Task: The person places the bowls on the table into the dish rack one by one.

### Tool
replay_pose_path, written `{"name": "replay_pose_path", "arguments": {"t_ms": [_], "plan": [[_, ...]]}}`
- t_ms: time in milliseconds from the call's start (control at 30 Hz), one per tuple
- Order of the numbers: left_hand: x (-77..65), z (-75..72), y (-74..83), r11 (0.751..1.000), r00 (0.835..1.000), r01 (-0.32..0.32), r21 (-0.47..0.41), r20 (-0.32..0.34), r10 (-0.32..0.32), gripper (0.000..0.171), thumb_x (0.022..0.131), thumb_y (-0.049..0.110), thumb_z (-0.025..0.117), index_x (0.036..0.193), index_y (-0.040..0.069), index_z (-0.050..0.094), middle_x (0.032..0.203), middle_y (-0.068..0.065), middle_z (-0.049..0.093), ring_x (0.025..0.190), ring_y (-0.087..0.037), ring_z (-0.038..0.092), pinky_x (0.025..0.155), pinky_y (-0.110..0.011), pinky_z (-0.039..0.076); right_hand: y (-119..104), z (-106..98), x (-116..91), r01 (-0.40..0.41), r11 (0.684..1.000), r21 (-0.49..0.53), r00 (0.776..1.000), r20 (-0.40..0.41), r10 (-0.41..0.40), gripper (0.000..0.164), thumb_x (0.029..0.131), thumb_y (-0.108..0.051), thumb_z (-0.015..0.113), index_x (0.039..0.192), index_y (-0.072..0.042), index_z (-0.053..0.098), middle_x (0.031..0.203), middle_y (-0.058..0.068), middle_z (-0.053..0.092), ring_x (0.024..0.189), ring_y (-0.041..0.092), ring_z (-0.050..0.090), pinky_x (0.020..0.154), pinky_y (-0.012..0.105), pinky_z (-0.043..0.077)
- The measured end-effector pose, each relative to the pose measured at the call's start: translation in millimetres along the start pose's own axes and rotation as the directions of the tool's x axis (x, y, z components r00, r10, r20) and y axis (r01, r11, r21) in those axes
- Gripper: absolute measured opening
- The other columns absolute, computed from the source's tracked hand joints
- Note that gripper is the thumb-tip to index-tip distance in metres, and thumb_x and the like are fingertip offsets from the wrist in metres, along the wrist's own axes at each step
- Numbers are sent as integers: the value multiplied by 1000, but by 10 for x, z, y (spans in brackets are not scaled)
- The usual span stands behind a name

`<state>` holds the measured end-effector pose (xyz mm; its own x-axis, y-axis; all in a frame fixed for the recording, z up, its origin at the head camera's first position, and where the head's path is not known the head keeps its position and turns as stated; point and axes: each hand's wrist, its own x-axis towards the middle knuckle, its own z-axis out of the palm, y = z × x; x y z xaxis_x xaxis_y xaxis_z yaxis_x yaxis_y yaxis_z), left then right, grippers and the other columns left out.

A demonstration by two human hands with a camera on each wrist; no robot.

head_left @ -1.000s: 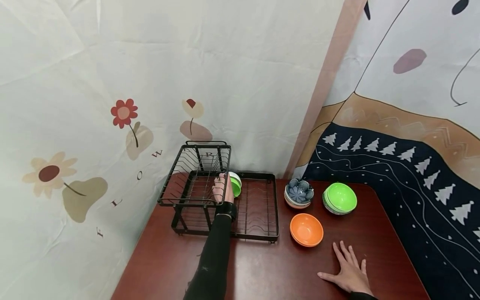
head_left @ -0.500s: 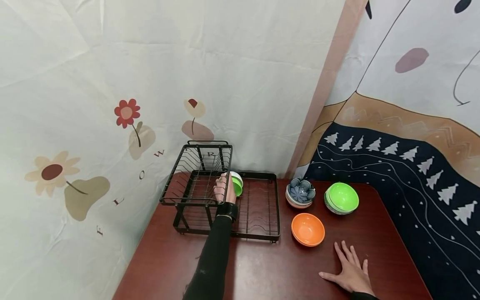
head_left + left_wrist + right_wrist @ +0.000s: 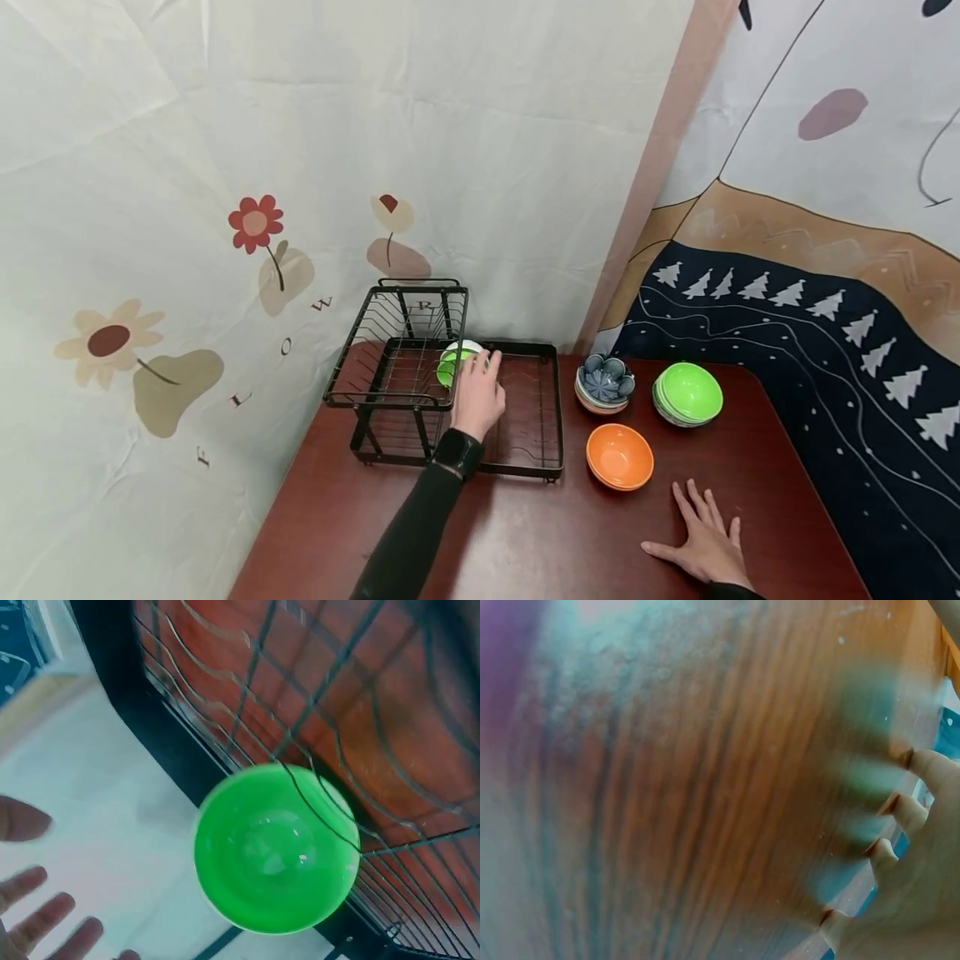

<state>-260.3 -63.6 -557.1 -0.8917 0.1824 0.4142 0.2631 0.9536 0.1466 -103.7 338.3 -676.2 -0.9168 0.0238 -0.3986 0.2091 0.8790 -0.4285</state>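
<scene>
A green bowl [image 3: 447,367] with a pale outside stands tilted on edge in the lower tier of the black wire dish rack [image 3: 561,417]. In the left wrist view, the bowl [image 3: 274,851] faces the camera, its rim against the rack's wires. My left hand [image 3: 478,398] is over the rack, just right of the bowl in the head view. Its fingers [image 3: 54,919] are spread and apart from the bowl in the left wrist view. My right hand [image 3: 705,546] rests on the brown table with its fingers spread, holding nothing.
Two small bowl stacks stand right of the rack: one topped by a blue-grey flower-shaped bowl [image 3: 603,382], the other by a green bowl [image 3: 692,392]. Nearer me sit stacked orange bowls [image 3: 619,456]. The rack's upper basket [image 3: 397,350] overhangs its left half. Printed cloth [image 3: 525,167] hangs behind the table.
My left hand has let go of the green bowl and moved right, out from beneath the upper basket. The bowl stays in the rack, now more visible. My right hand stays put.
</scene>
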Motion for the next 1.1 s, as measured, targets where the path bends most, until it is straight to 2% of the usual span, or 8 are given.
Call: {"name": "replay_pose_path", "arguments": {"t_ms": [300, 433, 567, 700, 800, 967, 1033, 1100], "plan": [[-978, -202, -75, 955, 950, -293, 45, -95, 296, 61, 93, 37, 83, 149, 22, 66, 149, -4, 71, 139, -25, 66, 118, -49, 56, -3, 46, -2, -8, 1000, 16, 1000, 14, 8, 146, 74, -82, 85, 173, 3, 21, 178, 39, 6, 164, 65, -4, 120, 91, -16], [-1450, -180, -242, 945, 932, -326, 28, -161, 326, 63, 84, 38, 88, 142, 21, 71, 140, -2, 76, 129, -23, 71, 108, -47, 61, 0, 29, -20, -1, 1000, 2, 1000, -4, 1, 143, 76, -80, 85, 172, 4, 22, 178, 39, 6, 163, 66, -3, 120, 92, -14], [-1828, -99, -425, 961, 948, -276, 0, -163, 272, 63, 79, 37, 92, 138, 20, 75, 133, -2, 78, 121, -23, 72, 101, -49, 63, -2, 2, -21, 1, 1000, -3, 1000, -3, -1, 142, 77, -78, 85, 172, 5, 21, 178, 39, 6, 163, 66, -3, 120, 92, -13], [-2039, -43, -606, 991, 990, -136, -13, -46, 136, 61, 83, 39, 89, 139, 21, 74, 137, -3, 76, 124, -25, 71, 105, -54, 61, -6, -6, -5, 1, 1000, 1, 1000, 3, -1, 142, 78, -78, 85, 173, 4, 20, 178, 39, 5, 163, 66, -4, 120, 92, -13], [-2101, -17, -713, 999, 991, -32, -29, 130, 35, 62, 90, 47, 84, 145, 22, 71, 146, -5, 72, 133, -30, 67, 112, -62, 56, -5, -9, -1, -4, 1000, 0, 1000, 7, 4, 142, 78, -79, 84, 172, 5, 20, 177, 40, 5, 163, 66, -4, 119, 92, -13], [-2109, 41, -827, 991, 896, 115, -71, 437, -73, 77, 93, 63, 77, 158, 24, 61, 164, -9, 60, 152, -41, 54, 121, -77, 42, 10, -9, -3, -7, 1000, -2, 1000, 2, 7, 143, 77, -80, 85, 172, 5, 21, 177, 40, 5, 162, 67, -3, 119, 92, -13], [-2115, 54, -847, 985, 864, 153, -77, 495, -95, 81, 93, 65, 76, 160, 24, 59, 168, -10, 56, 156, -43, 50, 122, -80, 38, 18, -1, -2, -6, 1000, 1, 1000, 1, 6, 143, 76, -80, 84, 172, 5, 21, 177, 40, 6, 163, 66, -2, 119, 92, -13], [-2124, 69, -856, 983, 852, 165, -75, 514, -104, 82, 93, 67, 75, 161, 24, 59, 169, -11, 55, 158, -44, 48, 124, -81, 35, 17, -1, -2, -1, 1000, 4, 1000, -4, 1, 143, 76, -80, 85, 172, 5, 22, 177, 40, 6, 162, 66, -2, 119, 92, -13]]}}
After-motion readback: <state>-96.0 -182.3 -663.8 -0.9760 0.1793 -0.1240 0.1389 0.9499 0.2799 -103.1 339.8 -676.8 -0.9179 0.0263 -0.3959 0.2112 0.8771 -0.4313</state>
